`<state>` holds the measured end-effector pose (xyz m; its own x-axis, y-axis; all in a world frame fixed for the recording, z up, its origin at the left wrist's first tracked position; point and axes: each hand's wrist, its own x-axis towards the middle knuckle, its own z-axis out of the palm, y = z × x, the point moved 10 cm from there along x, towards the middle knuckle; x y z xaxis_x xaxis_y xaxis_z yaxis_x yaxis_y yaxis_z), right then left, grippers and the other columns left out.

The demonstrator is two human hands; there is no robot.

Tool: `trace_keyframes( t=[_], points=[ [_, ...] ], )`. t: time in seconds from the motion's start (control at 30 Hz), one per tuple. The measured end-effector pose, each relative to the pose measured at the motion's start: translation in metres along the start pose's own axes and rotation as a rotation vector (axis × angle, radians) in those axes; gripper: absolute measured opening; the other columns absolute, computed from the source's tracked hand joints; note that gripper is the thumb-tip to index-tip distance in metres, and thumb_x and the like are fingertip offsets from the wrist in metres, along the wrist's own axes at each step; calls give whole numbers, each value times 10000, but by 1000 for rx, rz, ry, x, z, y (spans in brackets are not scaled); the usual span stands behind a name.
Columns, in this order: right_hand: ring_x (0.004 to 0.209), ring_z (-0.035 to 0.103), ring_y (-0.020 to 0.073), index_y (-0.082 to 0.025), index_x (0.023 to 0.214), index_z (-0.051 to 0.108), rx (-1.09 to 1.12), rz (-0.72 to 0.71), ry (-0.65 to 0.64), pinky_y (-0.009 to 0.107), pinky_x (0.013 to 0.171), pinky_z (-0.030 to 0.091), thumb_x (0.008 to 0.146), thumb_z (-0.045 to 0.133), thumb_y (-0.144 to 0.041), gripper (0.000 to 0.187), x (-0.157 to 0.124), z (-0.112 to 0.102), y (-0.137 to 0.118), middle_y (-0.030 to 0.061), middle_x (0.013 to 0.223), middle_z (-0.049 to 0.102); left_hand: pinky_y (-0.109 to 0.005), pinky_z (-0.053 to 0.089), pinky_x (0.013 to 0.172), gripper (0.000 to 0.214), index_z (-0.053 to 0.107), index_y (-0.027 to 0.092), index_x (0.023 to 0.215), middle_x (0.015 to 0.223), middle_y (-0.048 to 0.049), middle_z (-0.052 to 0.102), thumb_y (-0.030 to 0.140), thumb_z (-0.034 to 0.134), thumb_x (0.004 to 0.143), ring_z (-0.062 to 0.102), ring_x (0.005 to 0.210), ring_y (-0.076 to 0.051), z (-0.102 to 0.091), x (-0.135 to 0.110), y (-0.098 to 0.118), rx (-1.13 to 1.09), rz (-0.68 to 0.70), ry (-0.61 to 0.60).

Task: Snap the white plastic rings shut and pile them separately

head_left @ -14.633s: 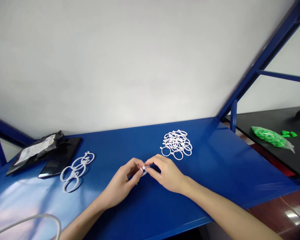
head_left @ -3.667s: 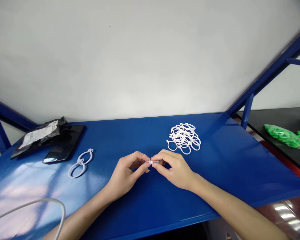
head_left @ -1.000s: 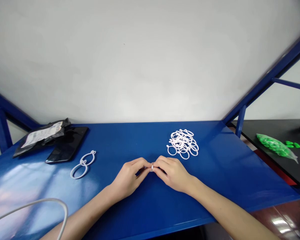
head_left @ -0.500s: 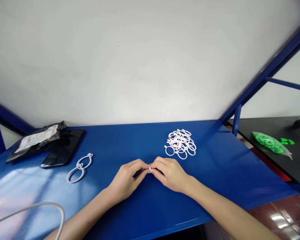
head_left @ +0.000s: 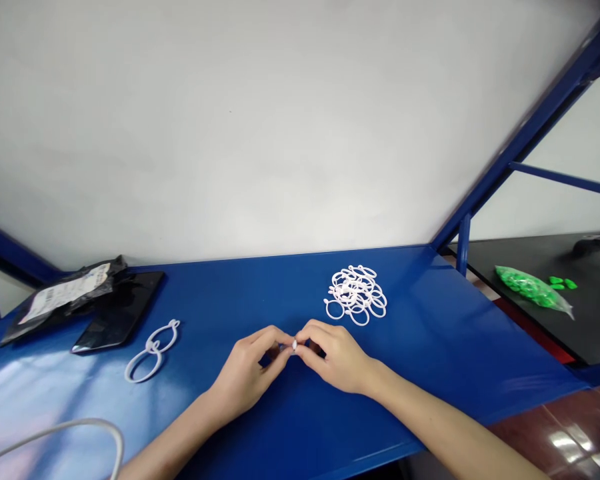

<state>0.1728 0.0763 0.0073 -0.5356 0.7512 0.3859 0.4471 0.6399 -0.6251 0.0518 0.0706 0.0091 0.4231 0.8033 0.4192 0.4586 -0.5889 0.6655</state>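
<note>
My left hand (head_left: 247, 373) and my right hand (head_left: 333, 357) meet fingertip to fingertip over the blue shelf top (head_left: 430, 347). Both pinch a small white plastic ring piece (head_left: 294, 345), mostly hidden by the fingers. A heap of several white plastic rings (head_left: 355, 295) lies just beyond my right hand. Two linked white rings (head_left: 151, 350) lie to the left of my left hand.
A black phone (head_left: 116, 319) and a black packet with a white label (head_left: 60, 297) lie at the far left. A white cable (head_left: 55, 433) curves at the lower left. A bag of green pieces (head_left: 530, 288) sits on a black table to the right. Blue frame bars rise at right.
Both hands stay pinched on the small white piece and have barely shifted. The camera tilted slightly, so everything sits a little lower in view.
</note>
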Motion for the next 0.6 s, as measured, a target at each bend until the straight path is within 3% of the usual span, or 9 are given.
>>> trace_keyframes(
  t=[0.13,0.27,0.33,0.43,0.53,0.6],
  points=[
    [673,651,110,-213,1020,680,118,77,-26,231,642,514,1005,595,-273,105,1,4,8,7,903,679,-208,510,622,123,677,234,967,805,31,708,232,558,994,644,644,-107,3,1,-4,45,-29,-19],
    [740,664,144,-221,997,684,-30,35,61,263,681,522,997,598,-245,89,4,-13,11,15,899,691,-292,569,792,181,667,220,1108,1089,-49,749,291,538,1002,721,875,-183,-9,5,-19,341,-77,-2],
    [808,673,175,-216,958,673,-169,25,162,297,735,528,997,581,-215,100,5,-33,17,30,906,703,-401,559,882,241,668,187,1147,1193,-114,727,314,525,1001,705,1029,-285,-29,8,-34,648,-174,4],
    [870,669,212,-214,941,665,-386,69,324,331,765,533,1002,554,-205,127,5,-68,31,51,923,718,-499,535,829,319,676,123,1091,1078,-191,733,362,482,1009,679,1021,-401,-73,5,-63,1057,-419,-53],
    [923,657,250,-222,938,672,-574,156,407,346,747,539,1004,562,-245,130,2,-91,49,64,935,732,-497,522,782,419,659,87,1079,921,-211,733,443,447,1016,687,968,-423,-117,-7,-88,1203,-648,-117],
    [958,642,275,-226,930,683,-682,228,383,353,719,542,1000,571,-263,138,1,-95,62,77,949,738,-494,515,783,441,644,74,1115,895,-216,736,452,440,1016,698,957,-421,-133,-16,-103,1193,-733,-174]
  ],
)
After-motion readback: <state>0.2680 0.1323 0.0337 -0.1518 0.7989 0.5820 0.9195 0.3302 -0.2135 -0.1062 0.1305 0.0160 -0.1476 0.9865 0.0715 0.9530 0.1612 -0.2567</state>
